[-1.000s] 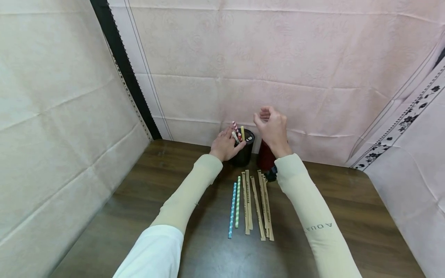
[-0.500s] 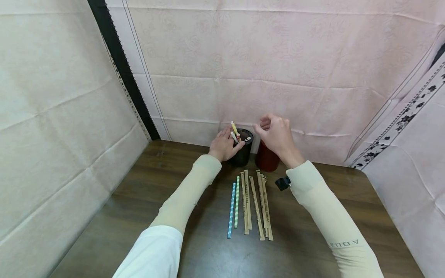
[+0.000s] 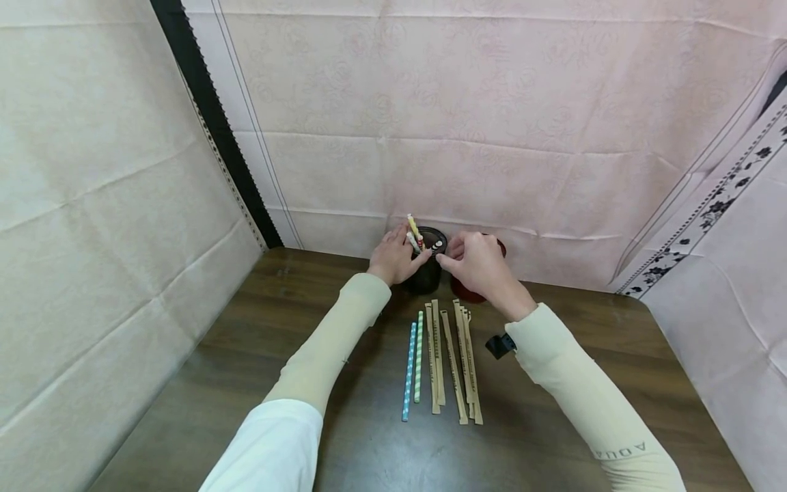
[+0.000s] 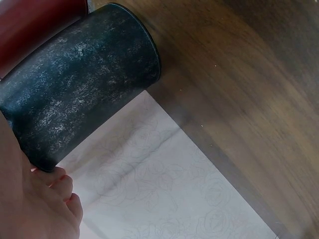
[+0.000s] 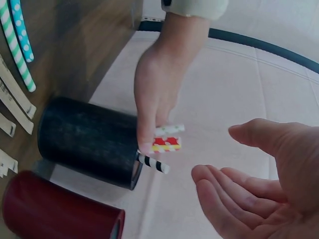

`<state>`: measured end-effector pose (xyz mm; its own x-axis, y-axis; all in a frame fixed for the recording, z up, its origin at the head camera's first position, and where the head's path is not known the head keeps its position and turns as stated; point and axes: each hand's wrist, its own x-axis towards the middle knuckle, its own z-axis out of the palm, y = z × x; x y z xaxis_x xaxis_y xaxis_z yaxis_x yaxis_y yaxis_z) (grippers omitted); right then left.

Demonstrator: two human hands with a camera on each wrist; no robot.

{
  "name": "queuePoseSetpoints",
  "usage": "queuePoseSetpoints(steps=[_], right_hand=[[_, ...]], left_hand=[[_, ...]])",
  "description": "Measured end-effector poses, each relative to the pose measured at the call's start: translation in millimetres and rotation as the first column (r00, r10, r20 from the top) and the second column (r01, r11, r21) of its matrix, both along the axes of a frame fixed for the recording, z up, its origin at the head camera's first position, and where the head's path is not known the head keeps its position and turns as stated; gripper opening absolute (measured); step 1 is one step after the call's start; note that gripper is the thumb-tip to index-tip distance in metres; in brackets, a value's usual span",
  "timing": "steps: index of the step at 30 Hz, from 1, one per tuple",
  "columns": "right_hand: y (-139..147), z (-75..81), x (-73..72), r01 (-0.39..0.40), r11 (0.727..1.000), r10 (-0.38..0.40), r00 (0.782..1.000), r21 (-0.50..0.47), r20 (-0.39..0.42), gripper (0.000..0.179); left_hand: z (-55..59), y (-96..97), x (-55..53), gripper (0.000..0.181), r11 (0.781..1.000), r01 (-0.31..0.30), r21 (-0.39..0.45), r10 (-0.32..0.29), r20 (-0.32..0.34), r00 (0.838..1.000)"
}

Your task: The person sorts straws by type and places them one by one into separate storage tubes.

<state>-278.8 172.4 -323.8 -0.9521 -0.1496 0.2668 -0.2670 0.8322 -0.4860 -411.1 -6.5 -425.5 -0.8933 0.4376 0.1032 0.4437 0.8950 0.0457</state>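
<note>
Several straws [image 5: 167, 143] lean in a cup [image 5: 84, 139], the left hand [image 3: 393, 260] gripping it at nine o'clock. The right hand [image 3: 479, 264] hovers at three — loosely curved, empty.

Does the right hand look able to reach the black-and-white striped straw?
Probably yes: that straw sticks out of the dark cup, and nothing visible blocks the right hand.

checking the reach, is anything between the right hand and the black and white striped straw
Nothing visible: in the right wrist view only a gap separates the right hand from the black and white striped straw. The left hand is at the rim of the dark cup, close to the straw but outside that gap.
</note>
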Motion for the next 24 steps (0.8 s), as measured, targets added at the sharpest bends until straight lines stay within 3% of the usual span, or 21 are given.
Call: queuePoseSetpoints(steps=[5, 10, 16, 24], right_hand=[[-2, -13.4, 1.2, -0.025, 0.999, 0.022, 0.997, 0.039, 0.077, 0.035], [-5, -28.4, 0.9, -0.046, 0.998, 0.038, 0.980, 0.040, 0.196, 0.037], [-11, -49.9, -0.2, -0.080, 0.995, 0.060, 0.961, 0.060, 0.271, 0.025], [-21, -91.1, -0.7, -0.115, 0.992, 0.094, 0.944, 0.050, 0.315, 0.053]], left_hand=[[1.2, -1.5, 1.5, 0.091, 1.000, -0.003, -0.010, 0.003, 0.000, 1.000], [1.8, -2.6, 1.9, 0.092, 1.000, -0.009, -0.018, 0.009, 0.006, 1.000], [0.7, -2.3, 2.1, 0.092, 0.999, -0.024, -0.029, 0.024, 0.009, 1.000], [4.1, 0.0, 6.2, 0.092, 1.000, -0.018, 0.003, 0.018, 0.035, 0.999]])
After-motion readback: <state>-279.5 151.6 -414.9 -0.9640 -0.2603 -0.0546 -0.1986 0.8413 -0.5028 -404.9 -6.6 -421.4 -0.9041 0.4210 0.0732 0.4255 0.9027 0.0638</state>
